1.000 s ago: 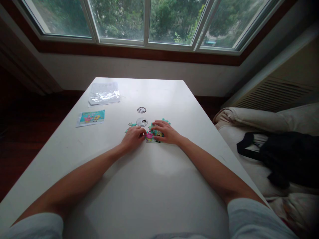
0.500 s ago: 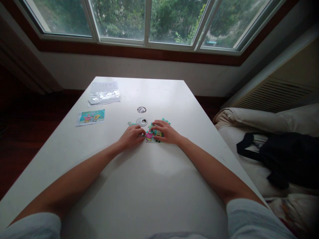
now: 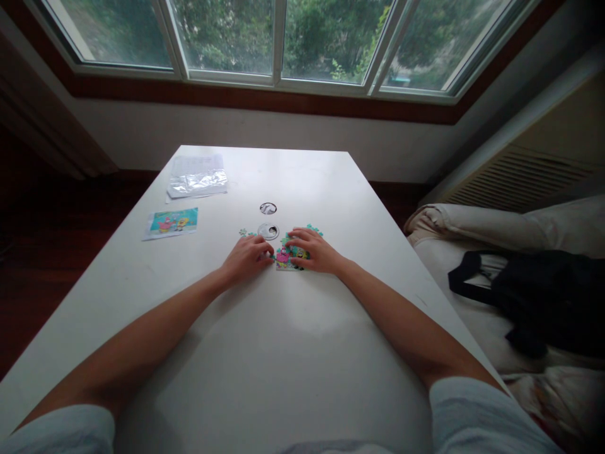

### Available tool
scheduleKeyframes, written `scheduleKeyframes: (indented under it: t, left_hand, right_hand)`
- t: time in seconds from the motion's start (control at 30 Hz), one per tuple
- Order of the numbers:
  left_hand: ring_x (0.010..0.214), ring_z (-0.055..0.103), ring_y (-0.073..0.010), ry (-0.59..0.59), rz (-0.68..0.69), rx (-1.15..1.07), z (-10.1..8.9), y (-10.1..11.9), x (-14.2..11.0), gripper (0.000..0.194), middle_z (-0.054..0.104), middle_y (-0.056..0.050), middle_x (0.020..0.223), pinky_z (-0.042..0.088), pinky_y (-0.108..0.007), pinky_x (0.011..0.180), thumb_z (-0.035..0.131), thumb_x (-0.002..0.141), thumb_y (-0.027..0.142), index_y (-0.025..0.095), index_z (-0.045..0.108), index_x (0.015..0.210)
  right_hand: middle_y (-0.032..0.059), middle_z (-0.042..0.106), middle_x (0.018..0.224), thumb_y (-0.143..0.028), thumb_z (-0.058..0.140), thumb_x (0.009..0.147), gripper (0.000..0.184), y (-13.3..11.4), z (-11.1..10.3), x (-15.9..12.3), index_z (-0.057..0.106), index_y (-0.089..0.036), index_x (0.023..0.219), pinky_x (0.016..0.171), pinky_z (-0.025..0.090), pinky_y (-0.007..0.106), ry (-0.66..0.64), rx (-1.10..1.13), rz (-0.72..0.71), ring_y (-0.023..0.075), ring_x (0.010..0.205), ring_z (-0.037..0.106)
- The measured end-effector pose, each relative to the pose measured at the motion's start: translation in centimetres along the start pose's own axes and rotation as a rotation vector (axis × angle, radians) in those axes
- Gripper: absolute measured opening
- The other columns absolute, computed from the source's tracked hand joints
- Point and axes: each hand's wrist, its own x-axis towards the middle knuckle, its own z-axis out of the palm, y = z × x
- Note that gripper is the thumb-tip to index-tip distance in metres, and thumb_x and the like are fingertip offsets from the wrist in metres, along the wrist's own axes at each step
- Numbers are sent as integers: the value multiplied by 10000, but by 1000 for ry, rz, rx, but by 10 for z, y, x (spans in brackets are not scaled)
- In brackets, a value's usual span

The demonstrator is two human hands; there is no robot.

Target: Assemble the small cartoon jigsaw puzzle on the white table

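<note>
A small, partly joined jigsaw puzzle (image 3: 287, 258) with pink, yellow and teal cartoon figures lies on the white table (image 3: 283, 353). My right hand (image 3: 312, 250) rests flat on its right part with the fingers stretched out. My left hand (image 3: 246, 258) sits just left of the puzzle, fingers curled and fingertips pinched at its left edge on a small piece that I can hardly make out. A few loose teal pieces (image 3: 246, 233) lie behind my left hand.
A round cable grommet (image 3: 268, 208) and its loose cover (image 3: 268, 231) lie just beyond the puzzle. At the far left are a picture card (image 3: 172, 222) and a clear plastic bag (image 3: 197, 176). A sofa with a black bag (image 3: 534, 296) stands at the right.
My left hand has slid a little left and nearer to me, uncovering loose teal pieces behind it. My right hand has stayed on the puzzle.
</note>
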Motion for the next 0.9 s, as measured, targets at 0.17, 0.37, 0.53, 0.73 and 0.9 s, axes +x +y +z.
scheduleKeyframes:
  t: [0.17,0.37,0.53,0.73,0.9]
  left_hand:
    - [945,598,-226,-19,5,-8,-2,-1,1,178,685,-54,1005,419,-365,884,626,924,301,268,755,1041]
    - [952,594,-229,-27,4,-5,-2,-1,0,220,686,-64,1032,417,-372,891,613,925,293,276,754,1093]
    - [949,589,-229,-29,8,-21,-1,0,1,189,681,-64,1019,416,-370,900,639,910,288,271,758,1056]
    - [961,577,-229,-72,47,-46,-6,0,0,175,662,-58,1032,411,-368,910,686,886,328,265,751,1035]
    - [998,572,-235,-90,93,-61,-9,3,-1,155,656,-55,1045,404,-369,925,717,870,341,252,736,996]
  right_hand:
    - [118,572,1450,-469,682,916,428,0,0,0,672,-269,1294,1183,347,557,2,2,8,319,1425,435]
    - [115,578,1442,-473,677,919,423,-2,-1,0,673,-275,1294,1178,353,561,5,1,6,322,1417,445]
    - [113,576,1443,-468,672,921,421,-1,0,0,672,-282,1299,1180,353,559,4,1,9,323,1419,444]
    - [109,572,1452,-470,671,921,423,1,0,-1,668,-288,1303,1179,351,570,-8,5,14,324,1423,439]
    - [116,574,1446,-468,674,920,426,-1,-1,0,669,-279,1302,1179,355,563,0,7,11,323,1419,441]
